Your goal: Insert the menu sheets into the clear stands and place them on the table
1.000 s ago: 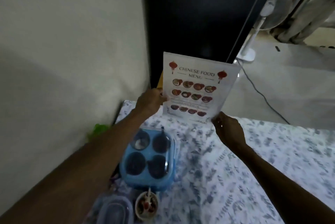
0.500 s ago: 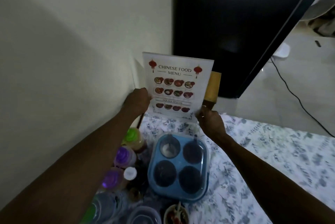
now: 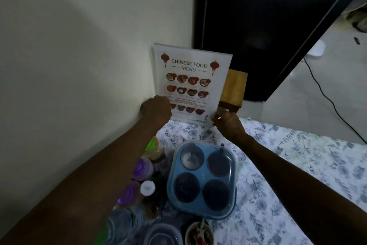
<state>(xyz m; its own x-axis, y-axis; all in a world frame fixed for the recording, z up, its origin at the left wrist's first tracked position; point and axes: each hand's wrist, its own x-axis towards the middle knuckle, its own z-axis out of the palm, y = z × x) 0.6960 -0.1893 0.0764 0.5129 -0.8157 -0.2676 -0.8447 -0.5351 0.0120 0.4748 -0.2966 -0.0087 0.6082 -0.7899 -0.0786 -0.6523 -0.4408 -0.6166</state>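
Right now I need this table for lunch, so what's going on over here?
A person is setting out a menu stand, a clear holder with a "Chinese Food Menu" sheet in it. The left hand grips its lower left edge and the right hand its lower right corner, holding it upright at the far end of the floral tablecloth, close to the wall. Whether its base touches the table cannot be told. Nearer sit a blue four-cup container and some bottles.

Menu sheet [image 3: 190, 84], upright: heading "CHINESE FOOD MENU" in dark capitals between two red lanterns. Lower band on the same sheet: "HOUSE SPECIAL" or similar, blurred. Script at bottom right illegible.
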